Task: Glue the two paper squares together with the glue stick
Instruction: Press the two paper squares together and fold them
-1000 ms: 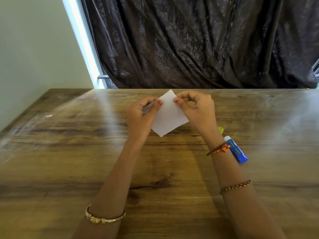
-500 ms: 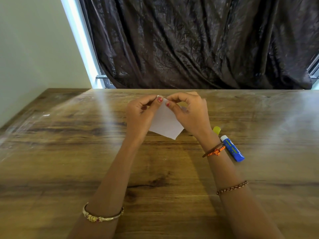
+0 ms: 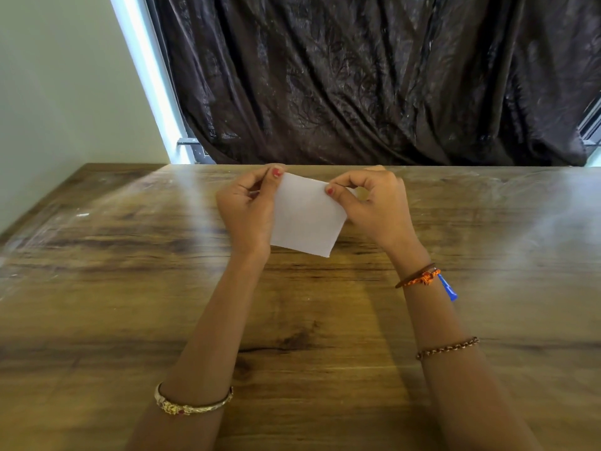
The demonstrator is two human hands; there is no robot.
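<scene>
A white paper square [image 3: 305,216] is held up above the wooden table [image 3: 130,288], near its far edge. My left hand [image 3: 248,213] pinches its upper left corner between thumb and fingers. My right hand [image 3: 374,206] pinches its upper right edge. I cannot tell whether one sheet or two lie together. The blue glue stick [image 3: 448,289] lies on the table behind my right wrist, which hides most of it.
A dark curtain [image 3: 374,79] hangs right behind the table's far edge. A pale wall [image 3: 58,92] stands at the left. Shiny glare streaks cross the table top.
The paper has turned from a diamond pose to a flatter one, and my hands have spread apart along its top edge. My right wrist now covers more of the glue stick.
</scene>
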